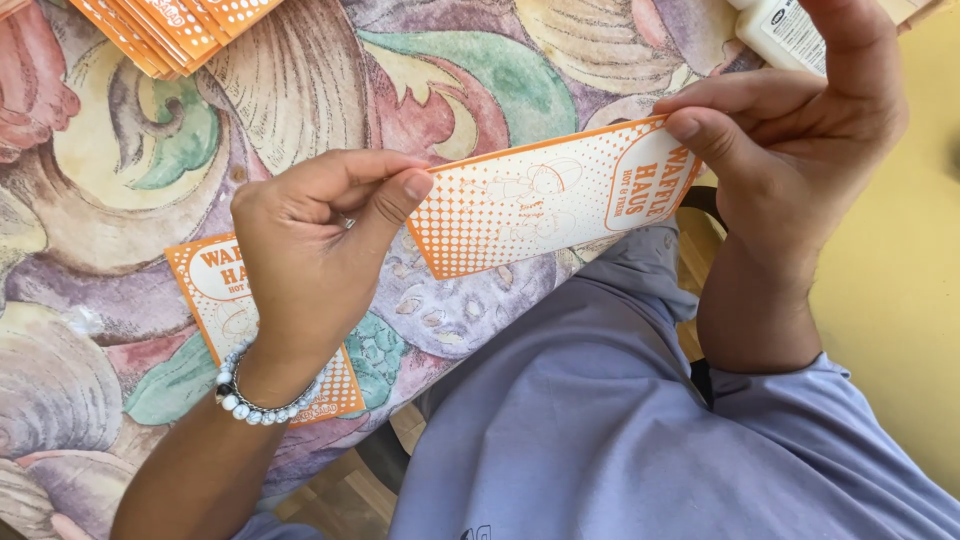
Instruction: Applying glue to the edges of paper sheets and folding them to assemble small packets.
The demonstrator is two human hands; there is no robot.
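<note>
Above a floral-cloth worktop (300,90), the left hand (315,245) and right hand (790,150) pinch opposite ends of an orange dotted sleeve (545,200), fingers closed on it, stretching it flat; another sleeve (205,290) lies beneath the left wrist, a stack (170,30) beyond.

At twelve o'clock I see the orange sleeve stack (170,30) cut off; my left hand (310,250) hides most of the flat sleeve (215,300).

both hands (320,235) pinch orange paper sleeve (545,200)
</note>
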